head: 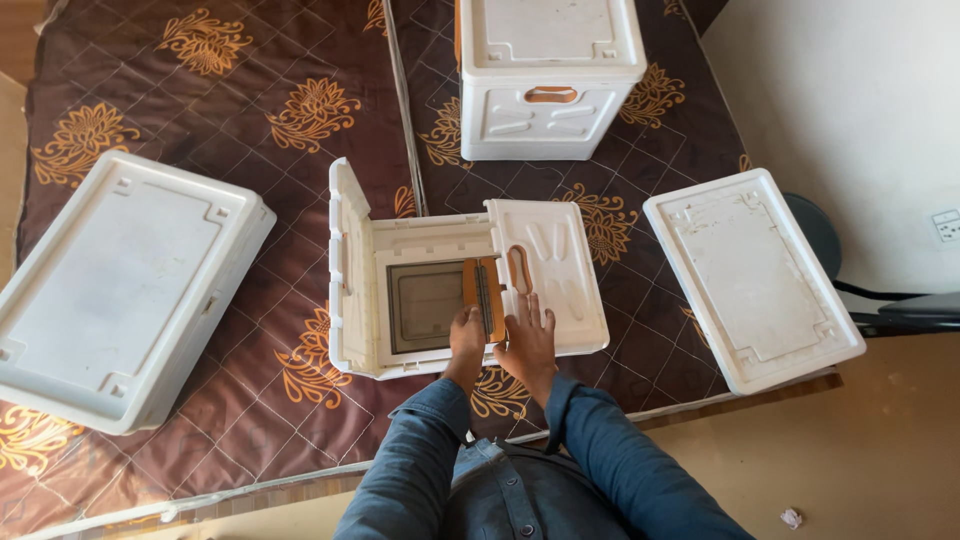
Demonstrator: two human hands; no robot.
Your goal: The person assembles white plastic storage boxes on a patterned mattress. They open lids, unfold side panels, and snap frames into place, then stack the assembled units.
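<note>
Both hands press flat, fingers together, clamping nothing: left hand [466, 335] and right hand [527, 340] on the orange latch [484, 297] of the white folding crate [400, 300]. Even pressure on both sides would probably seat it squarely on the bed [250, 110].

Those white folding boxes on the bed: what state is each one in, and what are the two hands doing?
Middle box: half folded, panels open, side wall upright.
Far box: assembled, lid shut.
Left box: shut, tilted.
Right lid: lying flat.
Left hand: on the brown latch.
Right hand: pressed flat on a panel.
</note>
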